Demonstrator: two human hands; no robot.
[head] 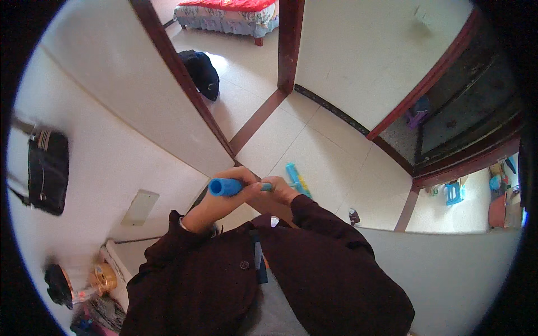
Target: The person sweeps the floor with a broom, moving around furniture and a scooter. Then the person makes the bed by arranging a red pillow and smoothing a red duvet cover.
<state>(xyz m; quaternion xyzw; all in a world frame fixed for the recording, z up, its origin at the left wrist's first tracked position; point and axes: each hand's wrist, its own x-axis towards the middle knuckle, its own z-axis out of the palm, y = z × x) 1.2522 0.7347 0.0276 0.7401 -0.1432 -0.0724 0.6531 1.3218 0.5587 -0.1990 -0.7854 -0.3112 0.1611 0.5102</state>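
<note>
A mop with a blue foam grip [226, 187] and a thin green-blue pole is held in front of my chest. My left hand [241, 191] is wrapped around the pole just below the grip, whose open end faces up at me. Lower on the same pole, my right hand [280, 188] is closed around it. The mop head [297, 179], light blue with a yellow strip, rests on the pale tiled floor [332, 168] past my right hand. My right hand and forearm hide much of the pole and part of the head.
Dark red door frames [289, 46] open onto a room with a bed [227, 17] and a black bag or cloth [201, 75]. Another black bag [48, 170] hangs on the left wall. A small dark object [354, 216] lies by the right wall; a blue stool [454, 193] stands beyond.
</note>
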